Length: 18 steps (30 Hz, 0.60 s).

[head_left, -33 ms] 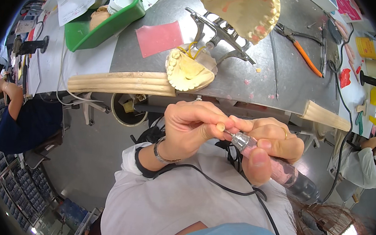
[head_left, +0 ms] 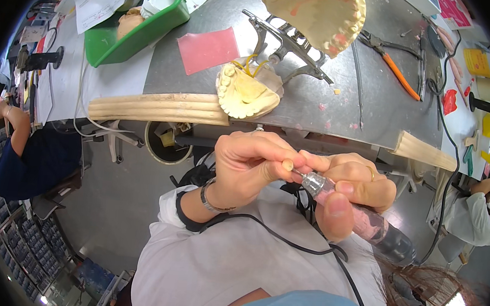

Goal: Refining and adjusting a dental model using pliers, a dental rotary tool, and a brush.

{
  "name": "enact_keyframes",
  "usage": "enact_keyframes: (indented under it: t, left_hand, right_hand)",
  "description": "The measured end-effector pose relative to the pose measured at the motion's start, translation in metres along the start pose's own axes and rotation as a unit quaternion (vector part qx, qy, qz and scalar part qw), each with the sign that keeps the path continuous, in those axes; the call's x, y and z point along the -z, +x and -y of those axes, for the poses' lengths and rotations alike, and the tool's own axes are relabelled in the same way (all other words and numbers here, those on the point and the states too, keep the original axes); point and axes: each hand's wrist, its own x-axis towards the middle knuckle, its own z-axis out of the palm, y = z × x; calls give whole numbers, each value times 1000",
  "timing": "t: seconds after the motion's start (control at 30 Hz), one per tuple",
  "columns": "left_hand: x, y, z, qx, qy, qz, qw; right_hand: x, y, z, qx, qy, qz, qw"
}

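Between thumb and forefinger, my left hand [head_left: 244, 164] pinches a small cream-coloured piece [head_left: 287, 165] that looks like an artificial tooth. My right hand [head_left: 352, 188] is wrapped round a rotary handpiece [head_left: 370, 223], pinkish along the body with a metal nose and a dark rear end. The thin bur at its tip points left and meets the small piece or sits right beside it; the exact contact is hidden by my fingertips. Both hands are close together, in front of the bench edge. Beyond them, a yellowish dental cast [head_left: 247, 95] with teeth rests near that edge.
A metal articulator [head_left: 289, 43] carries a larger cast [head_left: 315, 13]. Nearby lie a pink wax sheet [head_left: 207, 50], orange-handled pliers [head_left: 400, 76] and a green bin [head_left: 132, 41]. Wooden rests [head_left: 158, 107] line the edge. A black cable [head_left: 284, 233] crosses my lap. Other people sit left and right.
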Motion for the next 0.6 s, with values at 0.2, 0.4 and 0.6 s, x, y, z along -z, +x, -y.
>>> enact_keyframes:
  t: [0.2, 0.4, 0.6]
  left_hand:
    - [2, -1, 1, 2, -2, -5, 1000]
    - [3, -1, 2, -10, 4, -7, 1000]
    - [2, -1, 1, -3, -3, -11, 1000]
  right_hand:
    - [-3, -3, -3, 7, -7, -16, 1000]
    - [-6, -3, -5, 13, 1, -27, 1000]
    - [-7, -3, -8, 14, 14, -36, 999]
